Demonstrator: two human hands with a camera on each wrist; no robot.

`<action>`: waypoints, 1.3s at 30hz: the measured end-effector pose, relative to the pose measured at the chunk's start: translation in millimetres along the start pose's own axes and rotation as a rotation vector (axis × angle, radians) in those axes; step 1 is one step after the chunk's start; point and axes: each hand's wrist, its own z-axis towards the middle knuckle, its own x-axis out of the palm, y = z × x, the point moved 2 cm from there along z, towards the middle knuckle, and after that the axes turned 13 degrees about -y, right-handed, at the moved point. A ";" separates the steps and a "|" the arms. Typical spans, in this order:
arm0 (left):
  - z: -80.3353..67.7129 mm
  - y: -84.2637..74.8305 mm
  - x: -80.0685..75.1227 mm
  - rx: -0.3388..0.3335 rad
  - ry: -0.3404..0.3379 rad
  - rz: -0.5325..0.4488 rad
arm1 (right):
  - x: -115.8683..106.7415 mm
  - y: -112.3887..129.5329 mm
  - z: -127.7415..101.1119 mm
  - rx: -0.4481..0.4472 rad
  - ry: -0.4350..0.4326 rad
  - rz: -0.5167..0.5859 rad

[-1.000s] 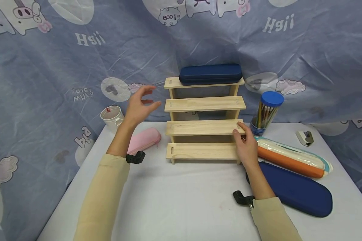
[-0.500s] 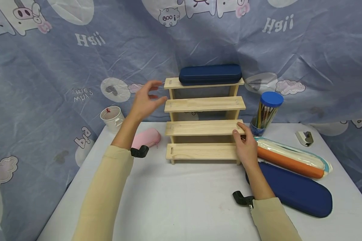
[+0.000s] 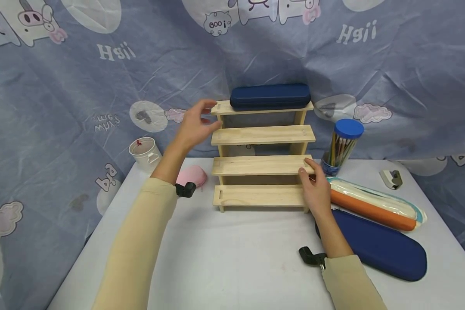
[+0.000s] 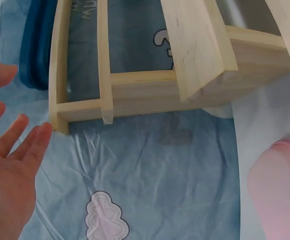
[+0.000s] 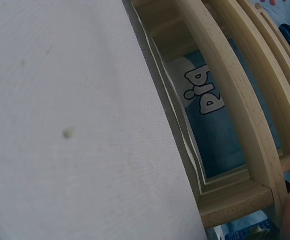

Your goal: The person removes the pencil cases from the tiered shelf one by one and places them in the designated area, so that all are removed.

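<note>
A four-step wooden rack (image 3: 261, 134) stands at the back of the white table (image 3: 236, 258), and a navy zip case (image 3: 270, 95) lies on its top step. My left hand (image 3: 199, 122) hovers open beside the left end of the top two steps; in the left wrist view its straight fingers (image 4: 15, 150) are just short of the rack's corner (image 4: 60, 120). My right hand (image 3: 314, 185) holds the right end of the second-lowest step, forefinger on top and thumb at the front edge. A pink case (image 3: 191, 175) lies left of the rack, partly hidden by my left arm.
To the right of the rack stand a blue-lidded jar of pencils (image 3: 342, 144), an orange and white pouch (image 3: 372, 204), a large navy case (image 3: 379, 245) and a small grey object (image 3: 391, 178). A white cup (image 3: 144, 151) sits at the back left corner. A printed blue cloth hangs behind.
My left hand has moved right and slightly up, from beside the rack to close by the top step's left end. The right hand has stayed on the rack.
</note>
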 end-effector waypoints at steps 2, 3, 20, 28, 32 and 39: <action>1.9 -2.3 2.6 0.001 0.008 0.025 | 0.0 -0.7 -0.1 -0.002 -0.004 -0.002; 3.3 -3.5 4.1 0.013 0.011 0.032 | 0.1 -1.1 0.0 -0.004 -0.006 -0.002; 22.3 -26.9 30.5 0.040 0.107 0.312 | 3.2 -3.1 -2.1 0.000 -0.005 0.005; 31.3 -32.1 45.6 0.025 0.199 0.403 | 0.4 -1.0 0.6 -0.004 -0.016 -0.010; 31.0 -31.0 50.4 0.006 0.244 0.439 | 0.4 -1.1 0.5 0.003 -0.008 -0.012; 27.2 -30.0 49.8 0.010 0.209 0.423 | -0.1 -0.5 0.5 -0.012 -0.010 -0.009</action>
